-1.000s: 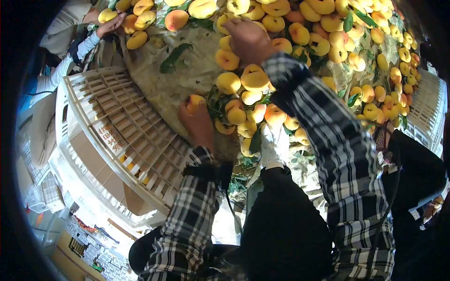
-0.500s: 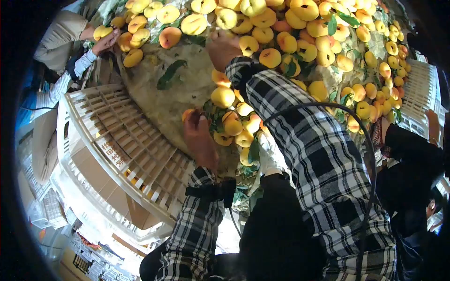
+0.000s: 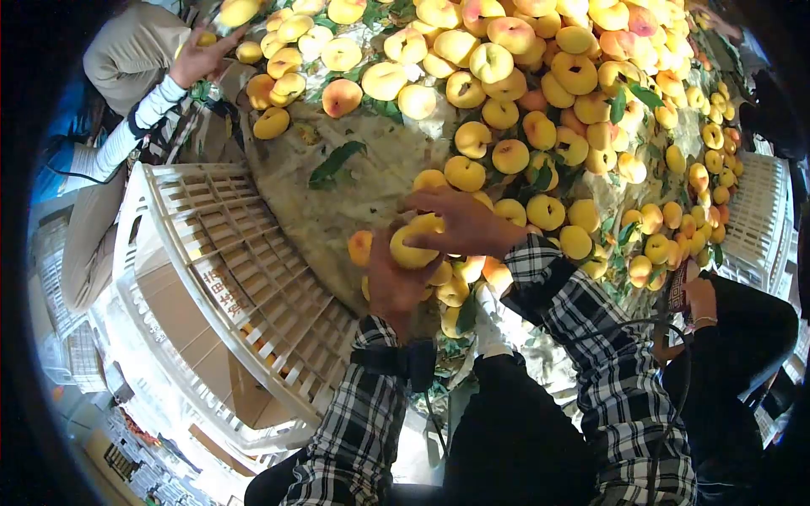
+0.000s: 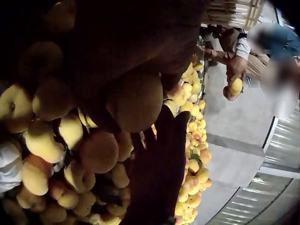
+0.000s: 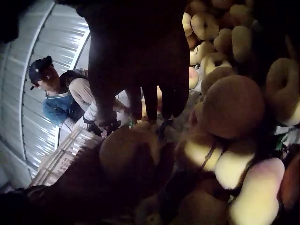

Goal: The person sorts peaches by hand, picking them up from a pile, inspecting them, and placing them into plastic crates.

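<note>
In the head view my left hand (image 3: 396, 282) grips a yellow flat peach (image 3: 413, 244), low over the near-left edge of the fruit pile. My right hand (image 3: 468, 223) reaches in from the right, its thumb overlapping that peach and its fingers extended above it. The right wrist view shows the right fingers (image 5: 151, 101) straight and spread, with the peach (image 5: 126, 154) just below them in the left hand. From the left wrist, the held peach (image 4: 136, 101) appears in shadow. An orange-tinted peach (image 3: 360, 247) shows just beyond the left fingers.
Many flat peaches (image 3: 506, 156) lie heaped on a pale cloth (image 3: 295, 202) with loose leaves (image 3: 337, 164). A white plastic crate (image 3: 245, 261) with cardboard inside stands tilted at left. Another crate (image 3: 759, 219) is far right. Other people's hands (image 3: 201, 61) work nearby.
My right hand has come back from the pile toward me, meeting the left hand at the yellow peach. The left hand, earlier by an orange-tinted peach, now holds the yellow one.
</note>
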The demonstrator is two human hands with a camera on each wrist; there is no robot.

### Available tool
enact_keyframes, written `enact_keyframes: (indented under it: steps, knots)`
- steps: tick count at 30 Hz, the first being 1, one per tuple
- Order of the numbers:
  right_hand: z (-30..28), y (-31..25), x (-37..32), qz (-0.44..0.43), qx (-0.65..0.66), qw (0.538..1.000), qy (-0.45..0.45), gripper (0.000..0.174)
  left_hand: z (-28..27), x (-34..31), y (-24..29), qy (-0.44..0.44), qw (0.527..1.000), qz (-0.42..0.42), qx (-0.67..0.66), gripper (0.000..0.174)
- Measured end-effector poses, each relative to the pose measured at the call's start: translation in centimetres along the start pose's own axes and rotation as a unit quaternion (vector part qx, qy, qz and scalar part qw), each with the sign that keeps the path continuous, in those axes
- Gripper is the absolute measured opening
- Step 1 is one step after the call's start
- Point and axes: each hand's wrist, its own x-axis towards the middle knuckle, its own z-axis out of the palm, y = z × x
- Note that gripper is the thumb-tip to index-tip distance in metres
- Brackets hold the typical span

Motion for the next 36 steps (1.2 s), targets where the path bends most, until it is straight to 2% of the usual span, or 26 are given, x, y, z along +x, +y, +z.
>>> enact_keyframes:
  steps: [2, 4, 5, 7, 8, 9, 10, 11, 12, 13, 15, 16, 17, 19, 20, 23, 24, 25, 27, 28, 29, 30, 32, 33, 35, 36]
  knots:
    - [0.0, 1.0, 1.2, -0.018, -0.078, 0.995, 0.052, 0.037, -0.5, -0.6, -0.7, 0.076, 0.996, -0.002, 0.041, 0.035]
    - [-0.2, 3.5, 3.7, -0.05, -0.136, 0.978, 0.15, 0.038, -0.3, -2.1, -1.2, 0.147, 0.982, 0.018, 0.121, 0.033]
    - [-0.5, 4.2, 5.3, -0.066, -0.163, 0.964, 0.197, 0.038, 0.4, -3.1, -0.9, 0.139, 0.977, 0.019, 0.164, 0.03]
    - [-1.6, 4.5, 8.7, -0.132, -0.25, 0.932, 0.228, 0.04, 2.0, -5.0, 0.2, 0.121, 0.962, 0.024, 0.243, 0.026]
    - [-2.4, 3.5, 9.9, -0.12, -0.24, 0.94, 0.21, 0.04, 2.2, -5.9, 1.1, 0.079, 0.955, 0.016, 0.285, 0.027]
    - [-2.9, 2.3, 10.8, -0.078, -0.262, 0.945, 0.178, 0.035, 2.6, -7.0, 2.3, 0.018, 0.906, 0.053, 0.42, 0.029]
    - [-3.6, 1.3, 12.1, -0.009, -0.31, 0.946, 0.092, 0.036, 3.7, -8.3, 3.9, -0.042, 0.832, 0.09, 0.546, 0.031]
    - [-4.3, 0.5, 13.8, 0.061, -0.355, 0.933, 0.01, 0.038, 4.3, -9.1, 5.2, -0.1, 0.733, 0.124, 0.661, 0.033]
    - [-4.6, 1.0, 15.0, 0.033, -0.393, 0.919, -0.005, 0.038, 4.1, -8.8, 6.2, -0.186, 0.67, 0.173, 0.698, 0.036]
    - [-4.9, 1.6, 16.3, 0.024, -0.425, 0.905, -0.023, 0.035, 4.1, -8.6, 7.1, -0.206, 0.631, 0.164, 0.729, 0.036]
    - [-5.0, 1.8, 19.0, 0.075, -0.446, 0.892, -0.019, 0.036, 5.1, -7.4, 8.8, -0.247, 0.549, 0.142, 0.785, 0.035]
    - [-5.4, 1.8, 19.8, 0.082, -0.431, 0.898, -0.027, 0.038, 5.8, -6.9, 9.2, -0.258, 0.52, 0.121, 0.805, 0.04]
    - [-5.6, 0.2, 20.5, 0.143, -0.441, 0.884, -0.066, 0.046, 6.0, -6.3, 9.4, -0.263, 0.52, 0.122, 0.804, 0.04]
    - [-4.4, 4.2, 21.7, 0.024, -0.5, 0.865, -0.016, 0.053, 5.5, -4.8, 9.0, -0.276, 0.525, 0.117, 0.797, 0.041]
    - [-3.8, 4.7, 22.6, 0.079, -0.492, 0.864, -0.074, 0.058, 4.6, -4.1, 8.5, -0.278, 0.554, 0.142, 0.772, 0.037]
    - [-2.7, 4.7, 22.0, 0.056, -0.549, 0.834, -0.012, 0.05, 4.7, -4.1, 7.9, -0.321, 0.461, 0.167, 0.81, 0.034]
    - [-3.2, 4.8, 22.5, 0.058, -0.541, 0.839, -0.017, 0.048, 4.7, -4.4, 7.9, -0.328, 0.473, 0.16, 0.802, 0.034]
    - [-3.9, 4.8, 22.5, 0.093, -0.553, 0.827, -0.044, 0.056, 4.8, -4.5, 8.1, -0.334, 0.481, 0.156, 0.795, 0.034]
    - [-4.9, 4.5, 21.9, 0.107, -0.539, 0.835, -0.027, 0.067, 4.9, -4.5, 8.4, -0.336, 0.477, 0.16, 0.796, 0.034]
    - [-4.7, 4.5, 20.8, 0.113, -0.532, 0.837, 0.062, 0.079, 4.8, -4.7, 8.3, -0.331, 0.469, 0.166, 0.802, 0.034]
    - [-4.4, 5.3, 20.1, 0.069, -0.474, 0.869, 0.122, 0.078, 4.7, -4.7, 8.0, -0.326, 0.462, 0.172, 0.807, 0.034]
    - [-3.6, 5.1, 19.3, 0.002, -0.454, 0.875, 0.168, 0.075, 4.9, -4.7, 7.9, -0.327, 0.459, 0.168, 0.809, 0.035]
    - [-1.3, 4.3, 18.0, -0.036, -0.39, 0.901, 0.189, 0.069, 5.2, -4.9, 8.0, -0.331, 0.449, 0.153, 0.815, 0.035]
    - [0.0, 3.1, 18.0, -0.007, -0.348, 0.923, 0.166, 0.066, 5.2, -4.9, 8.0, -0.329, 0.448, 0.141, 0.819, 0.036]
    - [1.9, 2.9, 18.5, 0.002, -0.265, 0.964, -0.036, 0.059, 5.3, -4.8, 8.1, -0.325, 0.441, 0.12, 0.828, 0.037]
    - [3.5, 3.4, 18.2, 0.028, -0.238, 0.971, -0.024, 0.059, 5.3, -4.8, 8.2, -0.33, 0.436, 0.116, 0.829, 0.038]
